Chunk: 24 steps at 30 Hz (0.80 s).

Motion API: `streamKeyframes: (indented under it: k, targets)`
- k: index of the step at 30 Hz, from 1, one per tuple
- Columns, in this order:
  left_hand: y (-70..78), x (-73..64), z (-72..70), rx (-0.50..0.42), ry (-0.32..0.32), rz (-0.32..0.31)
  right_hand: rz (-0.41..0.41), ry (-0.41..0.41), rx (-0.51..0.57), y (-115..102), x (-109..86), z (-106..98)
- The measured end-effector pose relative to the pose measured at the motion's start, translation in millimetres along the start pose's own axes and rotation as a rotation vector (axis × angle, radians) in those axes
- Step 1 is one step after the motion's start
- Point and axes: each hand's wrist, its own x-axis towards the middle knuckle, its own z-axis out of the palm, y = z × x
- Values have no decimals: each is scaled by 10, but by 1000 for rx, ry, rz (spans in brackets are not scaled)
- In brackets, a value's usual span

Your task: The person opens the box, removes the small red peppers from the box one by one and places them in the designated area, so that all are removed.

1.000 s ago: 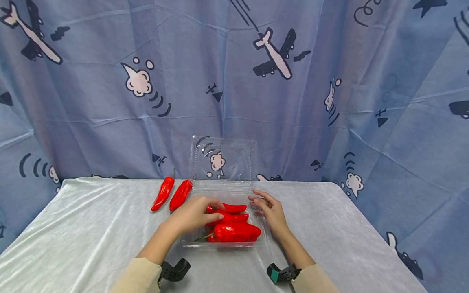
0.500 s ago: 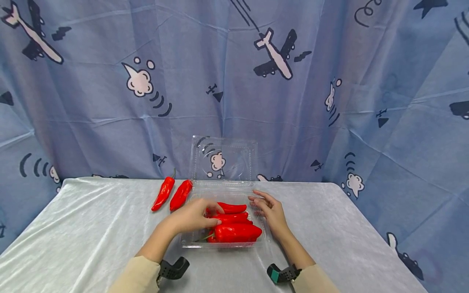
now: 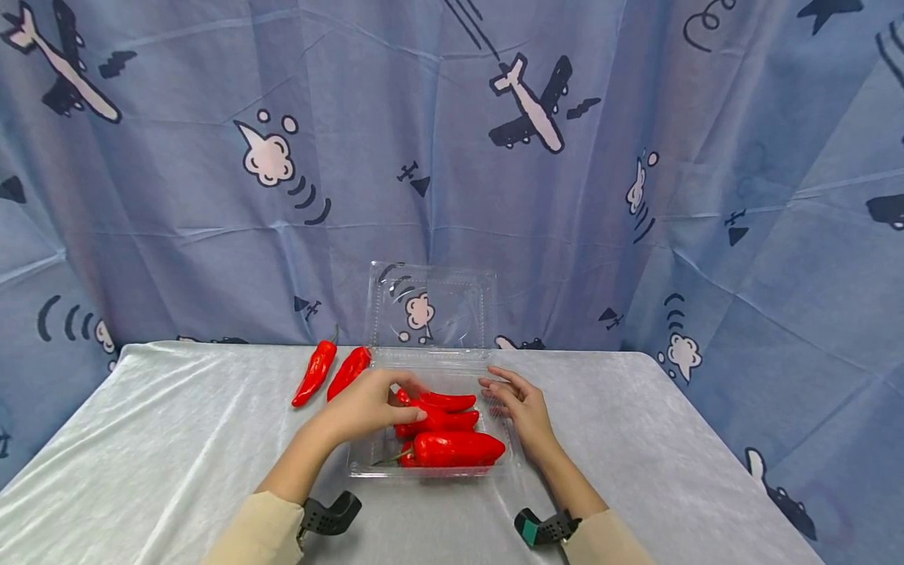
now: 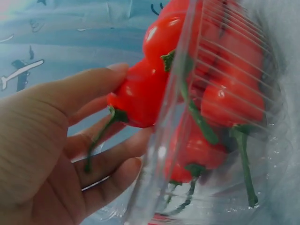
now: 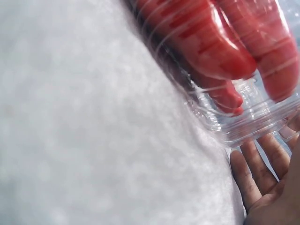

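Pepper [image 4: 143, 96] is pinched between my left thumb and fingers, its stem end toward my palm, at the left side of the clear box [image 3: 367, 473]. Half a second ago my left hand [image 3: 370, 404] sat a little nearer the front; now it is farther back, and more red shows below my thumb. The sliver of red that showed between the middle pepper and the front pepper [image 3: 459, 450] is gone from sight, so I judge that the pepper in my grip has been lifted or nudged backward, away from the front one. From above, my fingers hide too much to tell whether it hangs free or leans on those beside it. My right hand [image 3: 526, 412] hasn't moved: it is open, fingers loosely extended by the box's right wall, seemingly steadying it. The front pepper lies as it did, and the lid [image 3: 459, 306] stands raised behind. To me this means the row is being adjusted and isn't settled, while two loose peppers [image 3: 315, 374] lie on the table [image 3: 212, 447], left of the box, untouched.
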Motion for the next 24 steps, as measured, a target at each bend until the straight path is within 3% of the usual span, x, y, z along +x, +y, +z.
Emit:
streamKeyframes:
  k: [14, 24]
  targets:
    - [56, -21, -115, 10, 100, -9, -12, 3, 16, 0, 4, 11]
    - [77, -50, -195, -128, 108, 6, -13, 1, 11, -11, 0, 8]
